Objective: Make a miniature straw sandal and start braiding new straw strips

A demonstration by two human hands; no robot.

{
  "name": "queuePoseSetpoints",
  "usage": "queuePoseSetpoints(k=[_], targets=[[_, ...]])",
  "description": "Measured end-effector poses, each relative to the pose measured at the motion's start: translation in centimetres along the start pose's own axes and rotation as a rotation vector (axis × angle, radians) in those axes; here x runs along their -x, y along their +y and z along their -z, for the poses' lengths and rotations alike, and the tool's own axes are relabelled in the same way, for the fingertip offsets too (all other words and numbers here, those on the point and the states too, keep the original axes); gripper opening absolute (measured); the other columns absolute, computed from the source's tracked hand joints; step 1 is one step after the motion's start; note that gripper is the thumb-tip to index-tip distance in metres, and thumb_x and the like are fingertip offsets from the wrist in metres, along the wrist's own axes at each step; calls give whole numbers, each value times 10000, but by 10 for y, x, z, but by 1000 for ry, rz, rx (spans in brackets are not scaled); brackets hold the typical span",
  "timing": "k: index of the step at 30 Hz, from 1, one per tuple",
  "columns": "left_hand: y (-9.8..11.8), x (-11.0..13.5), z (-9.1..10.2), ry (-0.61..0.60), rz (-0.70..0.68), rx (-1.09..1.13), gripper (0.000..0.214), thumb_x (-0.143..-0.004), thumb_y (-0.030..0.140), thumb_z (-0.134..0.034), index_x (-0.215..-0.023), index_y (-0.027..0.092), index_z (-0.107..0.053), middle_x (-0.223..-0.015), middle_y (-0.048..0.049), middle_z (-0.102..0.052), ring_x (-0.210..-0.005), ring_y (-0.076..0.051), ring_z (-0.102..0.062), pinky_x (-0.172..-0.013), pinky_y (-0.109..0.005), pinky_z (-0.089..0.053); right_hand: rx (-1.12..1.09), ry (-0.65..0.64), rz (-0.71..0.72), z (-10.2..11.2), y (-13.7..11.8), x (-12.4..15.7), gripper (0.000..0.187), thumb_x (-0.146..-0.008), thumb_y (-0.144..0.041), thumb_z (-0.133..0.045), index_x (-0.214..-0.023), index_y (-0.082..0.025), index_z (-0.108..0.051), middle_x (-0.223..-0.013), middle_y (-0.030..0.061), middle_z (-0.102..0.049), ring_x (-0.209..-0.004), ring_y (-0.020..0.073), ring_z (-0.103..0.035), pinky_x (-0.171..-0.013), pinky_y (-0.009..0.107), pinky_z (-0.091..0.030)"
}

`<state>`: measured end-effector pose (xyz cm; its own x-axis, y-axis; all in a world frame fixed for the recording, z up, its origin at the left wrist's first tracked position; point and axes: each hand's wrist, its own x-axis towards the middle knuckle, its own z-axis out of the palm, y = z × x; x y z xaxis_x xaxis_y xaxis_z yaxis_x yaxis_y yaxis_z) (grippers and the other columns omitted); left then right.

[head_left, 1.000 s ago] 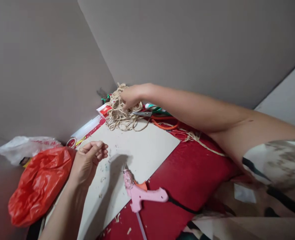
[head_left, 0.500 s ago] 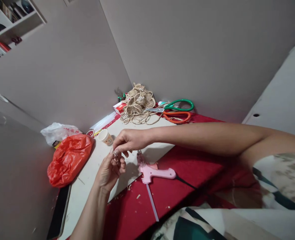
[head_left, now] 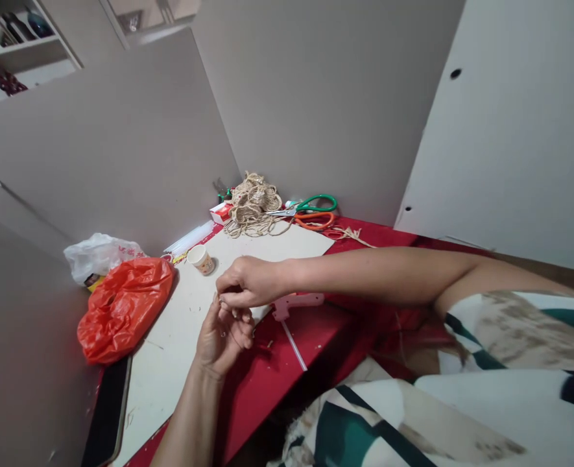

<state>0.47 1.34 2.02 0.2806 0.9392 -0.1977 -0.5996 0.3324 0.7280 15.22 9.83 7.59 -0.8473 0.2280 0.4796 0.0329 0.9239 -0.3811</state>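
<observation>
My left hand [head_left: 226, 337] is turned palm up over the white board [head_left: 170, 344]. Its thumb tip meets the fingers of my right hand [head_left: 250, 282], and its other fingers curl loosely. From above, my right hand closes in a pinch at that spot. Whatever the fingertips hold is too small and too covered to make out. Just right of the hands lies a pink hot glue gun [head_left: 299, 302], partly behind my right forearm, with a clear glue stick [head_left: 295, 347] sticking out of its back. A small paper cup [head_left: 200, 259] stands beyond my hands.
A heap of twine [head_left: 252, 202] lies at the back corner beside scissors [head_left: 310, 211] with green and orange handles. On the left are a red plastic bag [head_left: 126, 311], a white plastic bag [head_left: 99, 254] and a dark flat object [head_left: 106, 415]. Red cloth [head_left: 248, 402] covers the table.
The camera view has turned to the right. My hands stay together, and my right hand now covers more of the fingertips. The glue gun is more hidden by my right forearm.
</observation>
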Motion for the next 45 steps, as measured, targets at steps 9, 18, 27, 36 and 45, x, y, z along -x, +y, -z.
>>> queuePoseSetpoints(k=[9, 18, 27, 36, 45], targets=[[-12, -3, 7, -51, -20, -162, 340, -721, 457, -765, -752, 151, -619, -746, -22, -627, -573, -95, -569, -432, -173, -502, 330, 315, -464, 7, 35, 19, 195, -847, -209, -515, -729, -137, -652, -656, 34, -638, -577, 114, -499, -565, 237, -283], [2, -31, 44, 295, -143, -153, 211, -658, 168, -803, -752, 138, -617, -735, 4, -644, -560, -56, -571, -483, -144, -515, 251, -160, -617, 3, 25, 116, 602, -767, -450, -713, -1266, -145, -573, -1114, 137, -665, -973, 250, -615, -722, 277, -393], [3, -33, 46, 265, -128, -196, 226, -638, 197, -808, -735, 157, -608, -723, 16, -658, -550, -45, -573, -496, -131, -500, 130, -95, -495, 15, 58, 118, 528, -862, -286, -643, -1345, -105, -533, -1152, 139, -659, -943, 182, -613, -810, 249, -428], [-10, -20, 34, 261, -108, -204, 293, -555, 241, -819, -705, 142, -589, -681, -14, -631, -538, -82, -555, -495, -186, -464, 264, -17, -849, 75, 160, 132, 478, -757, -173, -726, -1223, -98, -649, -1163, 179, -676, -819, 106, -638, -739, 247, -384], [-12, -20, 33, 162, -58, -130, 255, -614, 223, -692, -668, 180, -446, -615, 43, -449, -517, -80, -461, -482, -201, -394, 266, 385, -495, 19, 84, 63, 393, -736, -124, -704, -1126, -168, -713, -1042, 121, -730, -785, 113, -664, -762, 276, -450]])
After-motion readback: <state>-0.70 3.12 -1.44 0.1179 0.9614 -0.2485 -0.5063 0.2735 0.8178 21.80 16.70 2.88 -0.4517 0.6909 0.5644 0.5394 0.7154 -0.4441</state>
